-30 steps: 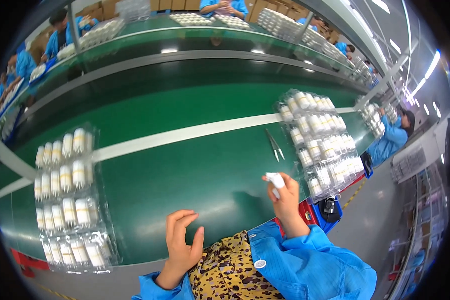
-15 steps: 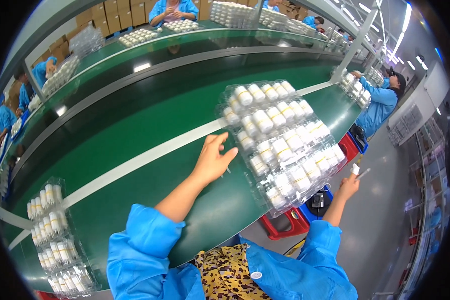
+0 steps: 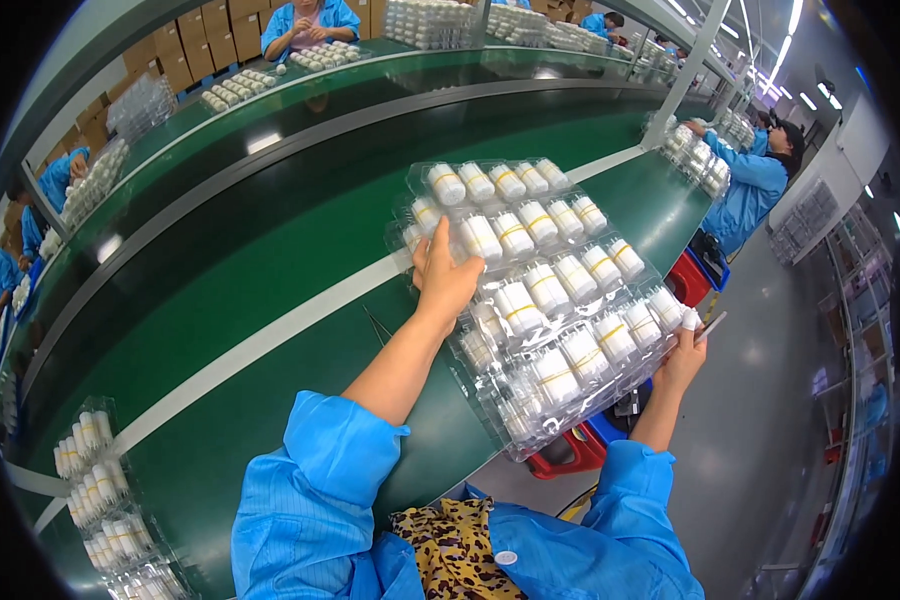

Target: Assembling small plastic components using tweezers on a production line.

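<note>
A stack of clear plastic trays (image 3: 530, 375) lies slanted across the table's near edge. Its compartments hold white cylindrical parts (image 3: 515, 305), each with a yellow band. My left hand (image 3: 445, 275) grips the stack's left edge, thumb over the rim and index finger stretched up along it; some fingertips are hidden. At the right edge, my right hand (image 3: 678, 360) touches the trays with a white cover (image 3: 690, 318) on one fingertip. A thin pale stick-like tool (image 3: 712, 326) juts from its closed fingers; its kind is unclear. Thin dark prongs (image 3: 375, 325) lie left of my left wrist.
Another tray of banded white parts (image 3: 110, 530) lies at the lower left of the green table (image 3: 300, 370). Red and blue stools (image 3: 570, 450) stand below the near edge. A co-worker in blue (image 3: 755, 190) handles trays at the right. Metal posts (image 3: 685, 75) rise from the table.
My left hand has moved from beside the trays onto their left edge. My right hand has come in to the right edge. The tray stack has shifted slightly left and nearer.
</note>
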Action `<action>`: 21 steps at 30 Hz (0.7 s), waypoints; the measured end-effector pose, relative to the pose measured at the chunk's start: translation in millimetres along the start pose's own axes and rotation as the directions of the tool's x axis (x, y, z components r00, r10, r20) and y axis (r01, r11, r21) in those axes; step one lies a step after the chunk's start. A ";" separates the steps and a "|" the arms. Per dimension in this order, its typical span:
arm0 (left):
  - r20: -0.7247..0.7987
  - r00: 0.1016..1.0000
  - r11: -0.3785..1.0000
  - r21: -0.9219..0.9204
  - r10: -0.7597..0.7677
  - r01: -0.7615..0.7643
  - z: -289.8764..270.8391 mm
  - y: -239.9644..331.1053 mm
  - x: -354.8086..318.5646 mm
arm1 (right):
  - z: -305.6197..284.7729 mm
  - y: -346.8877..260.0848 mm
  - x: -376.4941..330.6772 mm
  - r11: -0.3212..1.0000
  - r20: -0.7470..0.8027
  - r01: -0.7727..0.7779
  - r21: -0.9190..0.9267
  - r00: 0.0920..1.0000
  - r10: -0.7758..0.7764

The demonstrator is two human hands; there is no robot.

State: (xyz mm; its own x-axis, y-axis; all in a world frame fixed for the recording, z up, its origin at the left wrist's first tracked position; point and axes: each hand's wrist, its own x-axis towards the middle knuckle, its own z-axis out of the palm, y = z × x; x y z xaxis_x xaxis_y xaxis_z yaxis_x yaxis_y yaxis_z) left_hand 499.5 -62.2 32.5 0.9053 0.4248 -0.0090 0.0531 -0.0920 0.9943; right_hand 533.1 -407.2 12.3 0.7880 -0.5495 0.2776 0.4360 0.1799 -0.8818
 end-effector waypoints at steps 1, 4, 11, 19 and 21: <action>0.005 1.000 1.000 -0.005 -0.002 0.002 3.3 6.9 1.1 | -1.1 -1.7 1.0 1.000 -0.001 0.004 -0.006 1.000 -0.004; 0.000 0.977 0.690 -0.708 -0.213 0.150 -2.6 22.5 6.5 | 9.2 -7.1 -10.3 0.995 -0.039 0.096 -0.015 0.995 -0.096; 0.002 1.000 0.795 -0.606 -0.019 0.016 -22.6 11.2 6.6 | 20.4 -12.5 -35.8 0.964 -0.114 0.264 -0.026 0.957 -0.265; -0.191 0.964 0.654 -0.708 0.186 -0.267 -102.2 42.5 -48.8 | 52.8 -54.8 -104.5 0.973 -0.005 0.209 0.095 0.978 -0.209; -0.312 0.933 0.690 -0.636 0.180 -0.346 -137.5 42.9 -65.6 | 70.6 -57.2 -133.5 0.972 0.051 0.223 0.076 0.973 -0.227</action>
State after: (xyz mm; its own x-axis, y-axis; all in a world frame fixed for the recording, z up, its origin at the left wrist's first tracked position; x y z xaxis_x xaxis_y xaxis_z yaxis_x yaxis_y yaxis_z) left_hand 384.4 29.9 90.4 0.7225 0.6607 0.2035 -0.5446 0.3625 0.7563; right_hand 433.7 -286.6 52.6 0.6898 -0.5333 0.4896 0.6325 0.1148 -0.7660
